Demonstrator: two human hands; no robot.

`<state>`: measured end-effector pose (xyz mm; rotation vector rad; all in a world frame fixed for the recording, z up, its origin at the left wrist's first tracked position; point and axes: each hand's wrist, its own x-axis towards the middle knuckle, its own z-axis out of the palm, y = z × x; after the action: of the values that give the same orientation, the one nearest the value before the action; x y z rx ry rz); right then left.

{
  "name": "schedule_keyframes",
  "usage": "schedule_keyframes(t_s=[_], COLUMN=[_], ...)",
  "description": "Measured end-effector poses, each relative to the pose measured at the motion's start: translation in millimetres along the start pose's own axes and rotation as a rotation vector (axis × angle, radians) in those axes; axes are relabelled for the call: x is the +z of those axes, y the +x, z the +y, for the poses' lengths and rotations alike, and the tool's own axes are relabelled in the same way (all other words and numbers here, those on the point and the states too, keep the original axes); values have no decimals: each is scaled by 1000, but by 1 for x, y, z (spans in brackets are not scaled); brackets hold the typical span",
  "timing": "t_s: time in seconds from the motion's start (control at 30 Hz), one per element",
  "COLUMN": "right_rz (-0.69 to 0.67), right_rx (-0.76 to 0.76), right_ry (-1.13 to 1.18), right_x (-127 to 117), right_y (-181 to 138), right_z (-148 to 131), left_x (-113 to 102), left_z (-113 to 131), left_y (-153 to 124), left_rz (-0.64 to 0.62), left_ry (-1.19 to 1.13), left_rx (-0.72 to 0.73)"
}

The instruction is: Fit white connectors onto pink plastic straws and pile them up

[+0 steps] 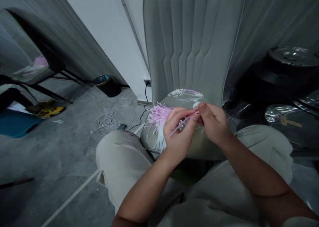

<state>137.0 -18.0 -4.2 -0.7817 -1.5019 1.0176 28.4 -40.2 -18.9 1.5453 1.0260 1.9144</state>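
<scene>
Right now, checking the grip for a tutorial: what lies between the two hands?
In the head view, a thin pink strip runs across the gap, from the left hand to the right hand.

Bare left forearm rises from the lower middle of view, bare right forearm from the lower right; both converge at centre; left hand curled, fingers closed and pointing toward the right hand; right wrist bent, right thumb pressed against the forefinger in a pinch; the two hands just beside each other.
</scene>
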Motion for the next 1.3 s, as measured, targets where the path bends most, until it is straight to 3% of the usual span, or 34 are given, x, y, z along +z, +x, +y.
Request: schedule_keyframes(t_s=[0.07, 0.17, 0.27, 0.37, 0.5, 0.63, 0.77, 0.93, 1.1, 1.3], right_rz=[38, 202, 314, 352, 386, 507, 437, 390, 387, 341], right_rx=[15, 56, 120, 198, 344, 468, 364, 289, 213, 153], right_ry=[0, -12, 23, 77, -3, -84, -112, -68, -25, -121], right_x=[-2, -17, -46, -83, -128, -155, -164, -168, -172, -173], right_y=[4, 19, 38, 50, 46, 30, 25, 25, 25, 22], right_z=[6, 12, 16, 24, 55, 87, 94, 91, 88, 80], left_x=[0, -1, -3, -5, -1, 13, 32, 56, 69, 70], left_z=[-5, -12, -17, -23, -44, -87, -136, -183, -199, -208], left_y=[2, 7, 18, 34, 56, 70, 73, 71, 68, 65], left_rz=[33, 70, 81, 75, -18, -233, -484, -701, -832, -866], left_ry=[-52, -197, -307, -253, -111, 77, 321, 603, 693, 730], left_rx=[-96, -272, -396, -423, -367, -406, -486, -355, -190, -167])
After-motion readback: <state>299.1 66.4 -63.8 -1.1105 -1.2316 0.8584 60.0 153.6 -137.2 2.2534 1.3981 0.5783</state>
